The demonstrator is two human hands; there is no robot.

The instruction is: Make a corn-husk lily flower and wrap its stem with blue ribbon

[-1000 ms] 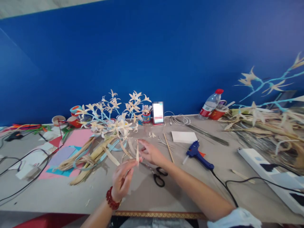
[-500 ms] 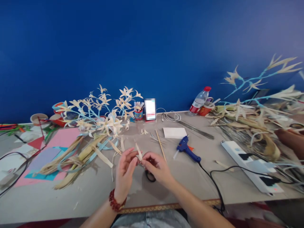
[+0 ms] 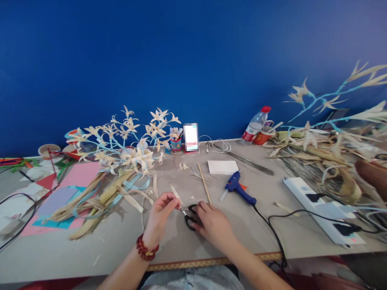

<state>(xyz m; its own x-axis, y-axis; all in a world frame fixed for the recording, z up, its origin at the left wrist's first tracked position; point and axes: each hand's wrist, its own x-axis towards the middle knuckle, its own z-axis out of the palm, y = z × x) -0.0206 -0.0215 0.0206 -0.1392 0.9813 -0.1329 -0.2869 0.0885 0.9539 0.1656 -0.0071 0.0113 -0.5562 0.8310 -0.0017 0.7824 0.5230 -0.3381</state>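
Head camera looks down on a grey table (image 3: 121,241) that stands against a blue wall. Our left hand (image 3: 160,215), with a red bead bracelet (image 3: 147,249) on the wrist, pinches a thin pale strip (image 3: 174,192) between the thumb and the fingertips. The strip points away from us at a slant, low over the table top.

Our right hand (image 3: 214,225) lies over the black handles of the scissors (image 3: 190,213). They rest on the table between the two hands, with the blades turned toward the left hand. The fingers cover part of the handles, so we cannot tell whether this hand grips the scissors or only rests on them.

Just behind the hands lies a wooden stick (image 3: 204,188), and to the right of it a blue glue gun (image 3: 238,191) with its black cable. A white pad (image 3: 223,167) lies further back. On the left, a branch of pale paper flowers (image 3: 130,141) lies partly over a pink sheet (image 3: 77,175). A plastic bottle (image 3: 255,127) leans near the wall, and a white power strip (image 3: 320,207) lies at the right. At the right edge we see part of another person's hand (image 3: 370,175).
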